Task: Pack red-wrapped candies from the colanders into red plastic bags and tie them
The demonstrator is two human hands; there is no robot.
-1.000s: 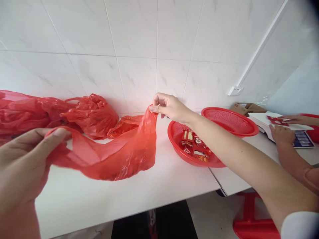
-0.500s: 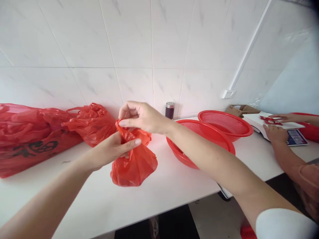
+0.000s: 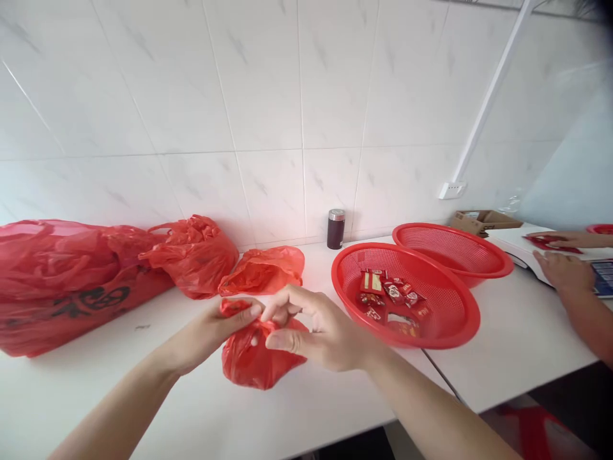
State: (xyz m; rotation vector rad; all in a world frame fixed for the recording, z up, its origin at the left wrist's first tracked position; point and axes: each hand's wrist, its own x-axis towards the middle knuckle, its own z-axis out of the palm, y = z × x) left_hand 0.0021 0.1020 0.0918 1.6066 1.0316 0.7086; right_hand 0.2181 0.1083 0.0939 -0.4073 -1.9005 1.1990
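Note:
A filled red plastic bag (image 3: pixel 263 364) is between my hands, low over the white table. My left hand (image 3: pixel 213 332) is closed round the gathered neck of the bag, thumb on top. On the other side, my right hand (image 3: pixel 316 332) pinches the twisted top of the same bag with thumb and curled fingers. What the bag contains is hidden by the plastic. Just behind it lies another red plastic bag (image 3: pixel 278 265), flattened out. To the right stands a red perforated basket (image 3: pixel 445 319) with several small red packets (image 3: pixel 393 292) in it.
A second red basket (image 3: pixel 498 262) stands behind the first. Bulging red bags (image 3: pixel 191 255) line the wall on the left. A dark tumbler (image 3: pixel 336 230) and a cardboard box (image 3: pixel 483 222) are at the back. At far right, a co-worker's hands (image 3: pixel 565 268) rest at a white scale (image 3: pixel 512 243).
The bag and both hands are lower in view, and my right hand has moved from above the neck to its right side. My view has shifted, revealing the packets in the basket and the flat bag.

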